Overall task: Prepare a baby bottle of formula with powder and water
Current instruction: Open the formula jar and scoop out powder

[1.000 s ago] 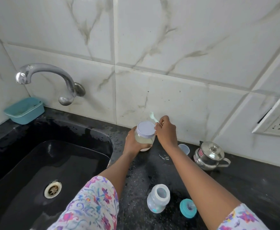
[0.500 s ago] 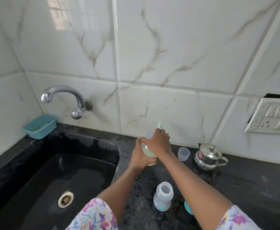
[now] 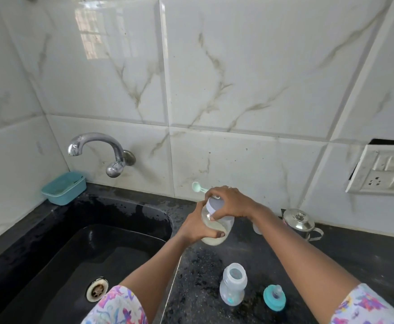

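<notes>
Gripping powder jar (image 3: 225,224): left hand (image 3: 195,228) round body, right hand (image 3: 232,204) clamping lid (image 3: 212,205) w/ scoop (image 3: 197,187).

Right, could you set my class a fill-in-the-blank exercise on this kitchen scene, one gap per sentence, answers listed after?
1. The left hand holds the powder jar while the right hand grips its ____.
2. The baby bottle stands on the counter with its top ____.
3. The teal nipple cap lies to the ____ of the baby bottle.
4. The teal tray sits left of the curved steel ____.

Missing words: lid; open; right; tap.
</notes>
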Motion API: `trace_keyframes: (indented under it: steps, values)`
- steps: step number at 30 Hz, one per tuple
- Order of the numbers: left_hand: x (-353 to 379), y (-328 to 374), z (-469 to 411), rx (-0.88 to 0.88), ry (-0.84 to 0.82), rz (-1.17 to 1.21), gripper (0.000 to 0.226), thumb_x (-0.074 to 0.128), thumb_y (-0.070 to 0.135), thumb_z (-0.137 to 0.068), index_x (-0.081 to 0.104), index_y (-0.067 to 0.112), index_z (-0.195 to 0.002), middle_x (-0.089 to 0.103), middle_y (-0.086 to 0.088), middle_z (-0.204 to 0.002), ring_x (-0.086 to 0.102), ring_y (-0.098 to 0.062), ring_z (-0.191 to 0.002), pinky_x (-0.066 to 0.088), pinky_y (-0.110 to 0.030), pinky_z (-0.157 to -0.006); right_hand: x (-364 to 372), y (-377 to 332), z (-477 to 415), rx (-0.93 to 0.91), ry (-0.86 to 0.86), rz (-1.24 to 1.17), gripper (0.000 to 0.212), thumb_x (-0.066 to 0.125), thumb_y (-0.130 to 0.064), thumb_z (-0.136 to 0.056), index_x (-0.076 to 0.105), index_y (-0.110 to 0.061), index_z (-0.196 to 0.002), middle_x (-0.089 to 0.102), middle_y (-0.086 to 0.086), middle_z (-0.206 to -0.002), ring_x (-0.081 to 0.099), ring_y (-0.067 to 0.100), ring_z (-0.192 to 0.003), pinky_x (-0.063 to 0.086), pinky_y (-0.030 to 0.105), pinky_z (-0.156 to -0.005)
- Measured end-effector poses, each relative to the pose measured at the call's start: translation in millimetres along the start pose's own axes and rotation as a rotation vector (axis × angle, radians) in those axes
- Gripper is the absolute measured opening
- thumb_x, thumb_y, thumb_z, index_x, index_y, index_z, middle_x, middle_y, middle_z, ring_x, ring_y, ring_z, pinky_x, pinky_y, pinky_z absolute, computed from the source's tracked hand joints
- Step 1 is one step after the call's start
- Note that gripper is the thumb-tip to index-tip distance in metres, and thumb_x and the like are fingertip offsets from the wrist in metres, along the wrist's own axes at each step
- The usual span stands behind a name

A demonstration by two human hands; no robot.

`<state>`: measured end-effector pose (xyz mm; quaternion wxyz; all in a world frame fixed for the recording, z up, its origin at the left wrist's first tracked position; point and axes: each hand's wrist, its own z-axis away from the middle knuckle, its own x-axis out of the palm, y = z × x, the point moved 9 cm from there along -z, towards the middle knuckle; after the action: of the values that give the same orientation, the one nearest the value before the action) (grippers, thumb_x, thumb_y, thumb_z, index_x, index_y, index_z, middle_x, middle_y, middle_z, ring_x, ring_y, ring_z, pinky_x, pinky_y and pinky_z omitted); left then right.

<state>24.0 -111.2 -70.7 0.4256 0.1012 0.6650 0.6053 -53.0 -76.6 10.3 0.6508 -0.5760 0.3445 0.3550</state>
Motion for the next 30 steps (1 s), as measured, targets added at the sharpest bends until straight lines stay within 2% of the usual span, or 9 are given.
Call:
trace_keyframes:
  steps: [3,6,9,12,17,22,25,28,30]
  values:
    - [-5,-6,2,-0.009,0.051,0.043,0.104,0.079,0.039,-0.044,0.031,0.025,-0.134,0.055,0.006,-0.117,0.054,-0.016,-0.107,0.044,-0.028,-0.085,-10,3,-2,0.068,0.026,-0.175,0.063,0.078,-0.04,-0.072,0.052,-0.025,-0.127,0.051,-0.002,-0.133,0.044,0.017,-0.122,0.033,0.03,-0.096]
    - [-1,-3,0,0.004,0.037,0.028,0.099,0.084,0.025,-0.055,0.027,0.025,-0.137,0.051,0.006,-0.117,0.05,-0.017,-0.108,0.042,-0.029,-0.086,-30,21,2,0.316,0.276,-0.218,0.055,0.058,-0.059,-0.082,0.055,-0.012,-0.109,0.056,0.001,-0.104,0.054,0.018,-0.095,0.04,0.031,-0.079]
    - [2,-1,-1,0.014,0.048,0.034,0.102,0.084,0.024,-0.055,0.025,0.026,-0.138,0.052,0.005,-0.12,0.052,-0.018,-0.11,0.047,-0.033,-0.092,-12,37,10,0.596,0.184,-0.189,0.079,0.054,-0.072,-0.075,0.054,-0.007,-0.12,0.058,0.01,-0.116,0.061,0.03,-0.099,0.049,0.034,-0.076]
    - [1,-1,-2,0.025,0.062,0.035,0.102,0.084,0.02,-0.056,0.025,0.023,-0.139,0.052,0.005,-0.12,0.052,-0.016,-0.11,0.047,-0.03,-0.089,1,37,17,0.685,0.102,-0.3,0.063,0.064,-0.062,-0.074,0.057,-0.009,-0.107,0.059,0.009,-0.098,0.065,0.034,-0.086,0.057,0.034,-0.063]
    - [3,-6,1,0.045,0.049,-0.026,0.095,0.085,0.019,-0.055,0.031,0.025,-0.133,0.053,0.01,-0.114,0.055,-0.011,-0.103,0.044,-0.018,-0.074,0,19,11,0.487,-0.018,-0.138,0.036,0.074,-0.03,-0.07,0.054,-0.009,-0.091,0.053,0.006,-0.084,0.056,0.021,-0.071,0.044,0.024,-0.052]
    - [2,-13,5,0.014,0.061,-0.002,0.093,0.084,0.018,-0.059,0.029,0.022,-0.134,0.053,0.006,-0.117,0.053,-0.014,-0.104,0.042,-0.024,-0.08,5,-7,0,0.109,-0.039,0.04,0.068,0.065,0.008,-0.063,0.042,-0.017,-0.121,0.04,-0.006,-0.112,0.041,0.019,-0.099,0.039,0.024,-0.059]
    - [-11,-23,10,-0.014,0.137,0.012,0.093,0.085,0.02,-0.057,0.032,0.022,-0.133,0.055,0.004,-0.119,0.055,-0.016,-0.108,0.042,-0.026,-0.084,-4,-4,-2,0.062,0.079,0.051,0.069,0.064,0.009,-0.065,0.042,-0.019,-0.124,0.039,-0.009,-0.116,0.037,0.017,-0.106,0.046,0.033,-0.077]
    - [-29,-33,17,-0.028,0.248,0.028,0.09,0.086,0.02,-0.055,0.036,0.023,-0.129,0.054,0.006,-0.115,0.053,-0.015,-0.107,0.041,-0.026,-0.084,-4,28,0,0.163,0.166,-0.098,0.073,0.071,0.006,-0.062,0.042,-0.017,-0.125,0.042,-0.005,-0.129,0.04,0.02,-0.112,0.045,0.025,-0.064]
    - [-39,-37,20,-0.018,0.304,-0.006,0.094,0.087,0.027,-0.049,0.037,0.025,-0.129,0.052,0.008,-0.113,0.05,-0.017,-0.114,0.044,-0.03,-0.091,18,48,3,0.217,0.098,-0.06,0.076,0.074,0.001,-0.059,0.042,-0.015,-0.126,0.042,-0.002,-0.131,0.044,0.022,-0.113,0.044,0.025,-0.07]
